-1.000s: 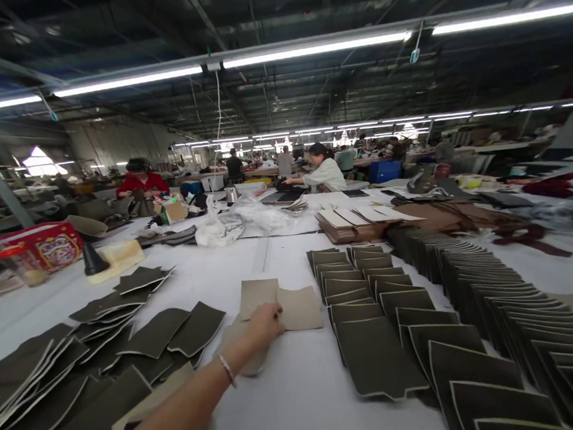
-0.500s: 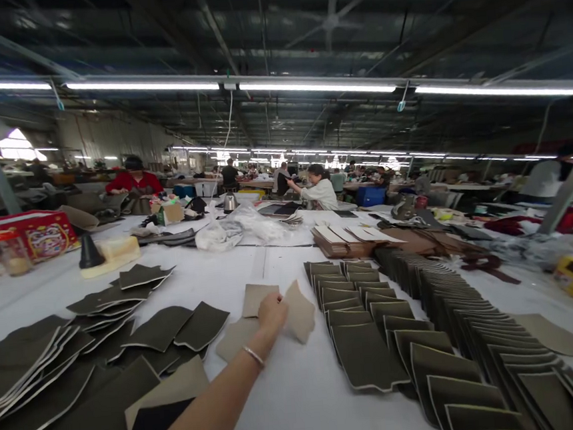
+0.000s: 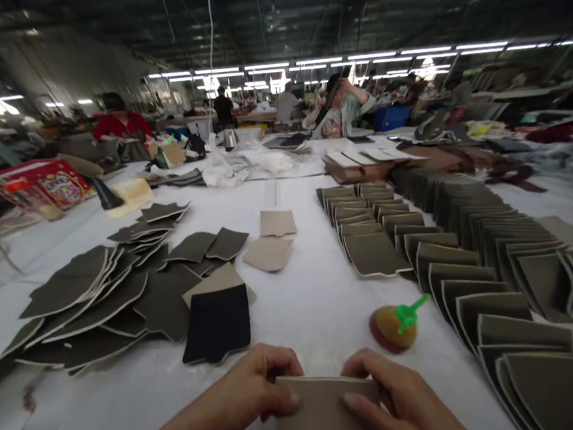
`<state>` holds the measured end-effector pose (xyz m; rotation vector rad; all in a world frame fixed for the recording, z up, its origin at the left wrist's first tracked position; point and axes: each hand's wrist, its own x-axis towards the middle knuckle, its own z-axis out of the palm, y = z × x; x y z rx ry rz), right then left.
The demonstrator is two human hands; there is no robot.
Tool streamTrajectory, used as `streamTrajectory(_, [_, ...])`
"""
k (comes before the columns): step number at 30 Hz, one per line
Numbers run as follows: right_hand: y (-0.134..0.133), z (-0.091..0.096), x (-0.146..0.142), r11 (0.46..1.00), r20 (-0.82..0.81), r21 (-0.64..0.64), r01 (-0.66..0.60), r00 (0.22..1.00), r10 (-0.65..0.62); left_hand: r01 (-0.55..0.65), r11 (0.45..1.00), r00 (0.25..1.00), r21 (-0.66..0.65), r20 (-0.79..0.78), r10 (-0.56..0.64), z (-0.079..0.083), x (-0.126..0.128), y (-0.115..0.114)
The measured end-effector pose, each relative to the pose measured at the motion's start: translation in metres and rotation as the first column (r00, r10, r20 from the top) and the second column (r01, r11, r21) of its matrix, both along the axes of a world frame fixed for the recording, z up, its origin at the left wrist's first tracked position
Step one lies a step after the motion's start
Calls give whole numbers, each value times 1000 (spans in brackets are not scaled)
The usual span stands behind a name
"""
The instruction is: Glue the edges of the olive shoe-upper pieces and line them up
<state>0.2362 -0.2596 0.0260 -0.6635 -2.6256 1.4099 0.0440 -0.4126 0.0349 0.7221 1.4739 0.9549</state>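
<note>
A taupe cut panel (image 3: 328,412) with a pale edge is held upright close to me. My left hand (image 3: 271,385) pinches its left top corner, thumb on the near face and fingers behind. On the right top corner my right hand (image 3: 390,396) grips it the same way. I cannot tell if it is one layer or two. Ahead lie two loose beige pieces (image 3: 268,254). Left of them, dark olive panels (image 3: 168,302) are heaped loosely, with a black panel (image 3: 218,324) at the near edge. Overlapping rows of olive panels (image 3: 375,254) run along the right.
Near my right hand sits a rounded brown-yellow object (image 3: 390,333) with a green piece on it. Farther back are brown panels with white tops (image 3: 357,162), clear plastic bags (image 3: 232,166), a black cone (image 3: 107,194) and a red bag (image 3: 58,185). Several people work beyond.
My left hand has come back toward me from the beige pieces, one of which has left the table. My right hand has entered view, and both hands now hold a panel. The view has tilted down.
</note>
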Motion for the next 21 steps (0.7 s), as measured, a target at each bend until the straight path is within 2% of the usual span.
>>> streamTrajectory(3, [-8, -11, -1, 990, 84, -140, 5, 996, 7, 73, 997, 997, 24, -19, -72, -9, 4, -5])
streamTrajectory(7, [-10, -19, 5, 988, 76, -142, -58, 995, 70, 161, 985, 977, 61, -150, -151, -6, -1, 7])
streamTrajectory(10, [-9, -16, 5, 994, 55, -67, -89, 994, 93, 240, 970, 958, 24, -170, -233, -6, -6, 20])
streamTrajectory(14, [-9, -14, 2, 988, -6, 56, -141, 990, 142, 327, 944, 944, -44, -38, -328, -13, -11, 31])
streamTrajectory(17, [-11, -21, 1, 962, -112, 197, -188, 971, 213, 355, 931, 934, -79, 71, -350, -22, -11, 32])
streamTrajectory(21, [-21, -32, 0, 909, -212, 371, -189, 936, 282, 313, 946, 946, -83, 116, -303, -34, -5, 27])
